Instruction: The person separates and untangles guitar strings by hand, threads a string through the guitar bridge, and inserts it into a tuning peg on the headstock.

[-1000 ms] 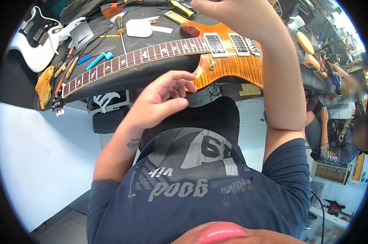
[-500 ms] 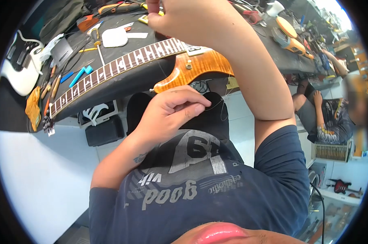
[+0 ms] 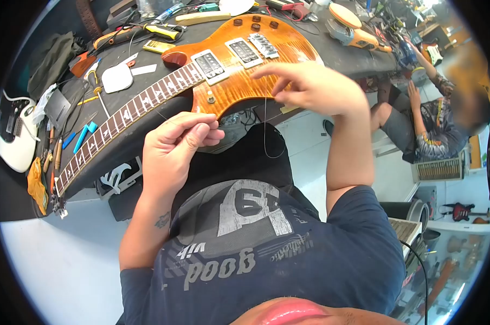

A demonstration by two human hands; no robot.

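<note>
An electric guitar with an amber flame-top body (image 3: pixel 231 89) lies on the bench, its neck (image 3: pixel 131 105) pointing left. My left hand (image 3: pixel 180 143) is in front of the body's near edge, thumb and fingers pinched on a thin guitar string, mostly hidden by the fingers. A loop of thin string (image 3: pixel 265 135) hangs below the guitar's edge, beside my right hand; where its ends run I cannot make out. My right hand (image 3: pixel 313 89) hovers over the lower body near the bridge (image 3: pixel 263 46), slightly blurred, with fingers apart and nothing visible in them.
A screwdriver (image 3: pixel 95 86), a white pad (image 3: pixel 117 78) and blue tools (image 3: pixel 85 135) lie beyond the neck. An orange sander (image 3: pixel 353 35) stands on the bench at right. A white guitar body (image 3: pixel 14 141) is at far left. Another person (image 3: pixel 437 124) sits at right.
My right hand has come down from above the bench to the guitar's lower body, fingers spreading. My left hand has shifted left, still pinching. The view has tilted, showing the whole guitar body.
</note>
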